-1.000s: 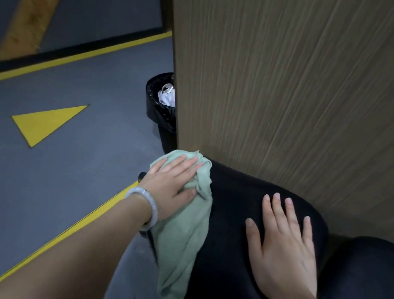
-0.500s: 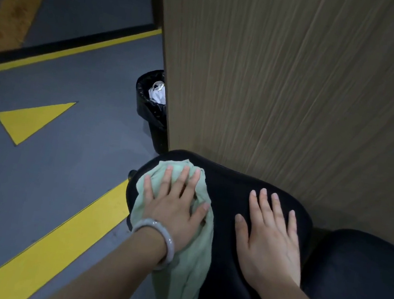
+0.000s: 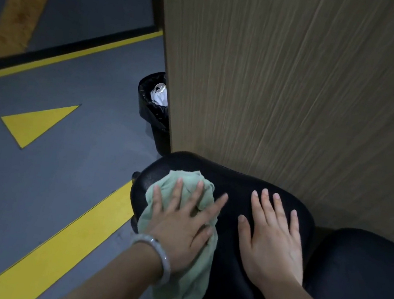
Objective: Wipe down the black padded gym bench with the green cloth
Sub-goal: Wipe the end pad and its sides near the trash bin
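The black padded gym bench (image 3: 236,183) fills the lower middle of the head view, its far end against a wooden panel. My left hand (image 3: 180,223), with a pale bracelet on the wrist, presses the green cloth (image 3: 186,180) flat onto the bench's left part with spread straight fingers. The cloth's tail hangs down over the bench's near left side. My right hand (image 3: 272,238) lies flat on the bare pad to the right of the cloth, fingers straight.
A wooden panel (image 3: 300,88) rises right behind the bench. A black lined waste bin (image 3: 152,107) stands at its left corner. A second black pad (image 3: 363,274) lies at the lower right. Grey floor (image 3: 47,179) with yellow markings spreads to the left.
My left hand has slid the cloth from the bench's far left corner toward the near middle. My right hand has stayed flat on the pad.
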